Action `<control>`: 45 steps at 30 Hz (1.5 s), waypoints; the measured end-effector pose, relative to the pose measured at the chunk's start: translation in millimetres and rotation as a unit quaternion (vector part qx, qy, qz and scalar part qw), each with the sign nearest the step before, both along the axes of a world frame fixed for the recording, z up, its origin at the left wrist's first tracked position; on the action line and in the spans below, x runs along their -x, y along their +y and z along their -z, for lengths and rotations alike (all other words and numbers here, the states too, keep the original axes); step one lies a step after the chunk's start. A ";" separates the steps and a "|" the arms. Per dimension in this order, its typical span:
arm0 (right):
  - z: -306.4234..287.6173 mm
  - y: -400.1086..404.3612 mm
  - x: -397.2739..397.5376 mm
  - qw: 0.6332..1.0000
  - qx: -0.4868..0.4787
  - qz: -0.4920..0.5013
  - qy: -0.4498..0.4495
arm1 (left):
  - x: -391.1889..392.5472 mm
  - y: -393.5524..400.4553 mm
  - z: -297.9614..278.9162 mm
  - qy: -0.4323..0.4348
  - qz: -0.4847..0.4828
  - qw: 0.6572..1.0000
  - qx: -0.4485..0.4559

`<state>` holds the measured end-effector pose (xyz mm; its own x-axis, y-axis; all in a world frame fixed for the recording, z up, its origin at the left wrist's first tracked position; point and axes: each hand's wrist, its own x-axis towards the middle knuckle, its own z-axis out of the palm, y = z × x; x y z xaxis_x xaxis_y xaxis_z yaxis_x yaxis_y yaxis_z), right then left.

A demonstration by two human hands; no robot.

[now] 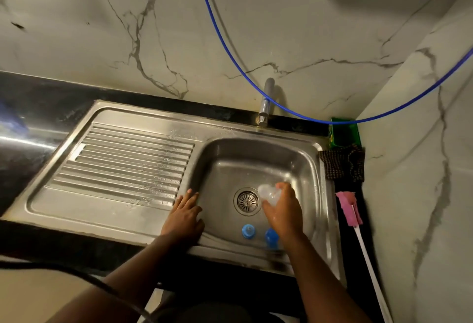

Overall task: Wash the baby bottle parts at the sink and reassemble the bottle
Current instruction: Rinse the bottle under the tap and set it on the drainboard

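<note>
water was not visibly running from the tap (pixel 266 102) at the sink's back edge. the right hand (pixel 282 210) was clamped around the clear bottle (pixel 268 194), holding it low in the basin just right of the drain (pixel 247 201), its open mouth tipped toward the drain, probably so rinse water could empty out. the left hand (pixel 185 216) lay flat, fingers together, on the sink (pixel 122 210) where the draining board met the basin's left rim, gripping nothing, likely as a brace. two blue parts, a lighter one (pixel 248 231) and a darker one (pixel 271 237), sat on the basin floor near its front edge, apparently waiting their turn. a pink-headed bottle brush (pixel 349 207) rested on the counter beside the sink's right edge, within easy reach.
</note>
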<state>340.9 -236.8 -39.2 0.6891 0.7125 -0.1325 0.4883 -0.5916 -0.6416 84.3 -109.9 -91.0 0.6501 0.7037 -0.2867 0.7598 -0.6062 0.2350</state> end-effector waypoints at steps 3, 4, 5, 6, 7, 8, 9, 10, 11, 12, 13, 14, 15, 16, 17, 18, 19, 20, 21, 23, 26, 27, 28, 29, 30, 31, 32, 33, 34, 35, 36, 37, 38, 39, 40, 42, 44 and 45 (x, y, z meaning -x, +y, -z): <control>1.0 0.9 5.8 0.997 -0.077 0.019 -0.025 | -0.3 -1.9 -2.8 0.000 -0.001 1.000 0.007; 2.1 1.2 5.2 0.999 -0.033 0.000 -0.017 | -1.0 -2.1 -3.0 -0.002 -0.001 1.000 0.005; 5.3 -0.2 3.6 0.999 0.033 -0.020 0.007 | -1.4 -2.3 -4.2 -0.005 -0.004 1.000 0.007; 6.3 -2.0 3.3 0.997 0.063 -0.030 0.034 | -1.6 -1.4 -4.7 -0.007 -0.003 1.000 0.010; 5.2 -2.7 4.8 0.997 0.053 -0.028 0.038 | -1.6 -0.9 -6.2 -0.010 -0.005 1.000 0.016; 3.5 -2.5 7.7 1.000 0.000 -0.019 0.023 | -1.2 0.3 -4.8 -0.014 -0.007 1.000 0.014; 3.5 -2.3 12.2 0.999 -0.043 -0.006 -0.001 | 0.3 0.1 -4.1 -0.023 -0.011 1.000 0.011; 7.7 -1.7 16.2 0.999 -0.049 -0.007 -0.018 | 2.1 -0.2 -1.1 -0.033 -0.010 0.999 -0.001; 11.9 -1.3 20.2 0.999 -0.019 -0.016 -0.024 | 3.6 -1.5 -0.1 -0.043 -0.009 0.999 -0.005; 15.6 -0.7 22.6 0.999 0.037 -0.031 -0.013 | 4.7 -2.3 3.5 -0.045 -0.005 0.999 -0.015; 20.5 0.3 25.0 0.995 0.088 -0.038 0.010 | 3.8 -2.8 2.6 -0.051 -0.008 0.999 -0.012; 22.5 1.3 28.3 0.994 0.093 -0.037 0.034 | 2.6 -2.4 4.7 -0.064 -0.013 0.998 -0.008; 22.2 3.5 32.7 0.996 0.064 -0.033 0.044 | 0.9 -3.0 3.6 -0.101 -0.037 0.994 0.013; 17.2 12.0 39.5 0.999 0.012 -0.031 0.041 | -0.8 2.4 2.9 -0.152 -0.052 0.987 0.030; 11.7 19.5 49.1 0.998 -0.037 -0.047 0.033 | -2.1 4.1 -1.6 -0.205 -0.052 0.976 0.054; 2.9 31.7 63.3 0.994 -0.073 -0.072 0.023 | -1.5 10.1 -4.1 -0.252 -0.026 0.966 0.056; -3.7 42.6 77.1 0.990 -0.097 -0.096 0.022 | -1.6 12.3 -10.2 -0.281 0.001 0.958 0.055; -10.0 53.6 91.9 0.988 -0.112 -0.106 0.032 | -1.2 14.4 -14.9 -0.305 0.020 0.951 0.053; -15.9 68.1 109.4 0.985 -0.123 -0.108 0.047 | 2.6 19.8 -27.0 -0.328 0.014 0.942 0.063; -29.8 95.6 136.0 0.979 -0.134 -0.114 0.100 | 16.2 38.6 -41.6 -0.384 -0.046 0.920 0.072; -49.6 129.6 165.5 0.952 -0.118 -0.156 0.236 | 56.9 87.4 -44.3 -0.395 -0.126 0.909 0.037; -52.5 138.5 171.3 0.950 -0.100 -0.168 0.243 | 73.3 105.3 -40.4 -0.390 -0.149 0.908 0.030; -52.2 148.1 177.5 0.956 -0.081 -0.173 0.224 | 90.2 124.6 -38.2 -0.385 -0.182 0.904 0.022; -50.7 155.1 182.8 0.963 -0.066 -0.172 0.199 | 104.0 140.3 -39.5 -0.382 -0.226 0.896 0.018; -47.3 159.3 185.3 0.966 -0.056 -0.166 0.189 | 114.1 151.6 -41.8 -0.389 -0.270 0.880 0.026; -41.8 164.6 190.6 0.967 -0.050 -0.154 0.196 | 124.6 164.1 -43.0 -0.397 -0.299 0.867 0.037; -37.1 166.2 192.7 0.967 -0.043 -0.142 0.208 | 131.1 172.1 -44.5 -0.397 -0.317 0.860 0.050; -31.4 166.9 195.4 0.967 -0.037 -0.130 0.217 | 137.9 179.2 -43.8 -0.392 -0.324 0.859 0.061; -26.6 166.1 197.7 0.968 -0.033 -0.119 0.220 | 144.0 184.6 -42.1 -0.388 -0.331 0.857 0.069; -21.6 164.1 198.7 0.969 -0.030 -0.110 0.221 | 149.0 188.8 -37.9 -0.390 -0.339 0.853 0.073; -18.1 162.6 200.3 0.970 -0.024 -0.104 0.220 | 154.2 192.8 -34.9 -0.390 -0.349 0.848 0.076; -14.9 159.9 200.2 0.971 -0.013 -0.100 0.215 | 156.9 195.3 -31.5 -0.390 -0.357 0.845 0.080; -11.9 158.5 201.0 0.973 0.003 -0.097 0.209 | 160.0 198.0 -28.2 -0.389 -0.363 0.842 0.085; -9.4 156.2 200.3 0.974 0.016 -0.092 0.204 | 160.1 199.3 -25.9 -0.388 -0.365 0.842 0.084; -6.6 153.5 199.0 0.976 0.023 -0.088 0.198 | 159.0 199.7 -26.3 -0.387 -0.363 0.843 0.082; -2.4 147.6 196.0 0.980 0.025 -0.079 0.183 | 156.1 200.8 -27.5 -0.389 -0.354 0.847 0.078; 1.6 141.7 190.6 0.984 0.022 -0.070 0.162 | 155.7 204.4 -25.2 -0.383 -0.352 0.850 0.084; 3.7 138.5 186.8 0.986 0.025 -0.066 0.154 | 156.6 205.4 -25.6 -0.381 -0.353 0.849 0.093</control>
